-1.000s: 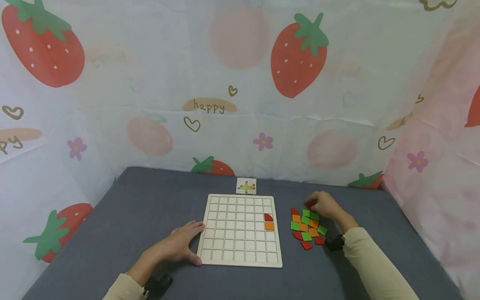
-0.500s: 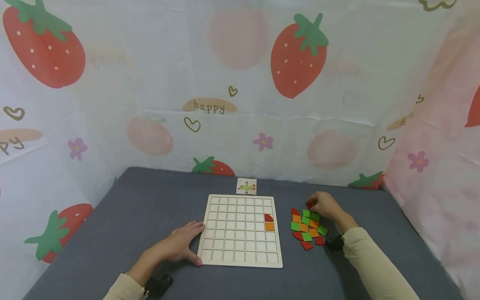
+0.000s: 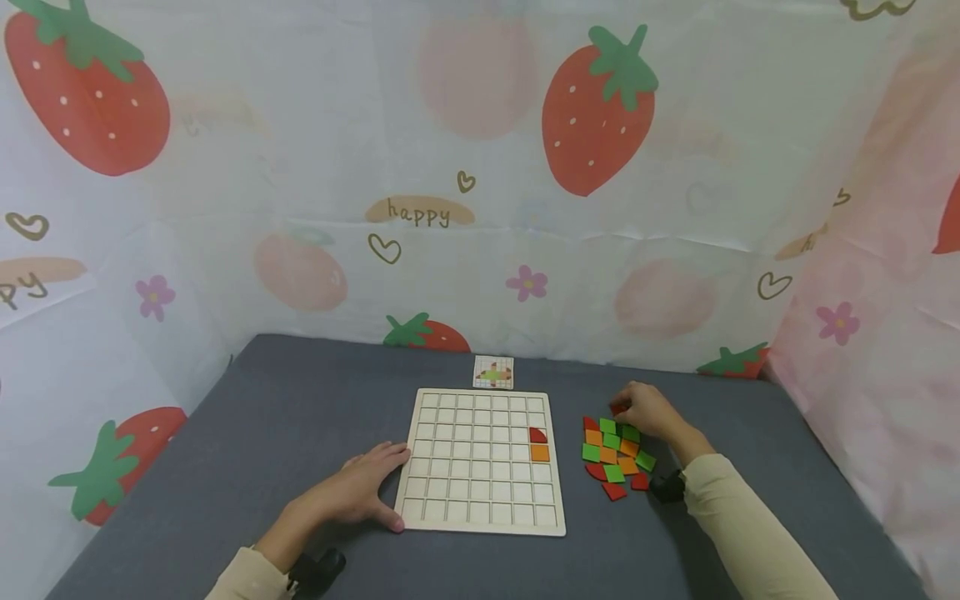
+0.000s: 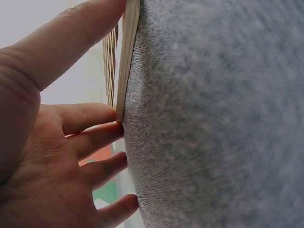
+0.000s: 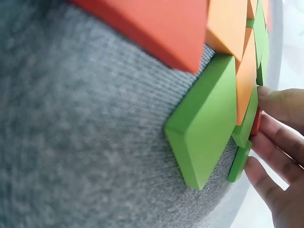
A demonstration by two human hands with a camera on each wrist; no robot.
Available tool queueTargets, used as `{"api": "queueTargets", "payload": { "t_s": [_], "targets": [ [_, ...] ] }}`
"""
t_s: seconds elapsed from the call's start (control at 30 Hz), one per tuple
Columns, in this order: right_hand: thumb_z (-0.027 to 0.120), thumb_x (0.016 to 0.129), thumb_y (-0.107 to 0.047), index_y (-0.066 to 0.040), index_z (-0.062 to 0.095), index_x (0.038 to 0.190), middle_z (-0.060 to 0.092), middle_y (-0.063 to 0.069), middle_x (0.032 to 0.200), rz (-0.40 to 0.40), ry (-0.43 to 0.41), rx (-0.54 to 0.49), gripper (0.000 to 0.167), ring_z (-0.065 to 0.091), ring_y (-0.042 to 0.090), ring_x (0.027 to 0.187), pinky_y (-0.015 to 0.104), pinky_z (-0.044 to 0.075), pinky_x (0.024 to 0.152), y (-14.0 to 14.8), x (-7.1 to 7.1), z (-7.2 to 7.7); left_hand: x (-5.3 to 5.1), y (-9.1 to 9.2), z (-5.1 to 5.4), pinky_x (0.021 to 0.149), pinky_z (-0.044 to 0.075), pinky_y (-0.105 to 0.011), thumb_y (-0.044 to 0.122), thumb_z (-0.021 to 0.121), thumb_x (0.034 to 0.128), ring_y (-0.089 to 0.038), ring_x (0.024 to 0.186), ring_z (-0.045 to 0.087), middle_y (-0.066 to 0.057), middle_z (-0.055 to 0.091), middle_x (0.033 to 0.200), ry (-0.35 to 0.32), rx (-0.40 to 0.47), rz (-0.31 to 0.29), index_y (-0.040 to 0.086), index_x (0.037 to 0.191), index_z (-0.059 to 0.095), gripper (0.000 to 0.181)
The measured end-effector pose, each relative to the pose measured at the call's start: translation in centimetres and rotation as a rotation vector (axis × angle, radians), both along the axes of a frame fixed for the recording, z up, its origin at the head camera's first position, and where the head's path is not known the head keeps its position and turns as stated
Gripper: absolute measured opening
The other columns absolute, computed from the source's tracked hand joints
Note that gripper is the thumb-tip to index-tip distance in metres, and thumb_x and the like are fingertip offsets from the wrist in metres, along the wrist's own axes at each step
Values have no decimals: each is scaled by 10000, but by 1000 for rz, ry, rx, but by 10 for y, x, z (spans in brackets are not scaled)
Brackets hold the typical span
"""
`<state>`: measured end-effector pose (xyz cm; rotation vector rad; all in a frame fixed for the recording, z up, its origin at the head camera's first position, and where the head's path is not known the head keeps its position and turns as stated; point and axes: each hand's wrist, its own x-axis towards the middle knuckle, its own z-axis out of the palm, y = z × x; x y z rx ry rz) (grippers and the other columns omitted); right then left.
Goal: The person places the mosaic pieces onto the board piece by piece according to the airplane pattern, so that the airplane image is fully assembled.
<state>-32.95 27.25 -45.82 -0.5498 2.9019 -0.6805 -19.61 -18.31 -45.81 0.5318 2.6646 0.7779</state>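
A pale wooden grid board [image 3: 480, 492] lies on the table, with a red rounded tile [image 3: 537, 435] and an orange square tile [image 3: 539, 452] in its right column. My left hand [image 3: 356, 487] rests at the board's left side, fingers extended; the left wrist view shows thumb and index fingertip touching its edge [image 4: 126, 61]. My right hand [image 3: 651, 411] is at the far end of the loose tiles, pinching a red tile [image 5: 256, 122] between thumb and fingers. That tile is mostly hidden by the fingers. Green tiles [image 5: 204, 123] lie close by.
Several green, orange and red tiles [image 3: 608, 455] lie flat in a cluster right of the board. A small picture card [image 3: 493, 372] with a coloured grid pattern lies behind the board. The dark grey tabletop [image 3: 300, 400] meets a strawberry-print cloth [image 3: 465, 275] at the back.
A green tile at the far end of the cluster has shifted slightly left, beside my right hand. The right hand has barely moved; the left hand and board have stayed put.
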Motion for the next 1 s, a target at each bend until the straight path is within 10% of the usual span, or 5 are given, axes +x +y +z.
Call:
{"api": "queueTargets", "payload": {
  "t_s": [1.0],
  "targets": [
    [682,866,-50,45,712,1014,638,173,984,8,36,13,178,627,274,855,407,547,728,0,-1,-2,1,0,1,1112,191,-676,322,871,665,-431,1463,236,-197,361,1541,-14,-14,8,-35,1455,395,988]
  ]
}}
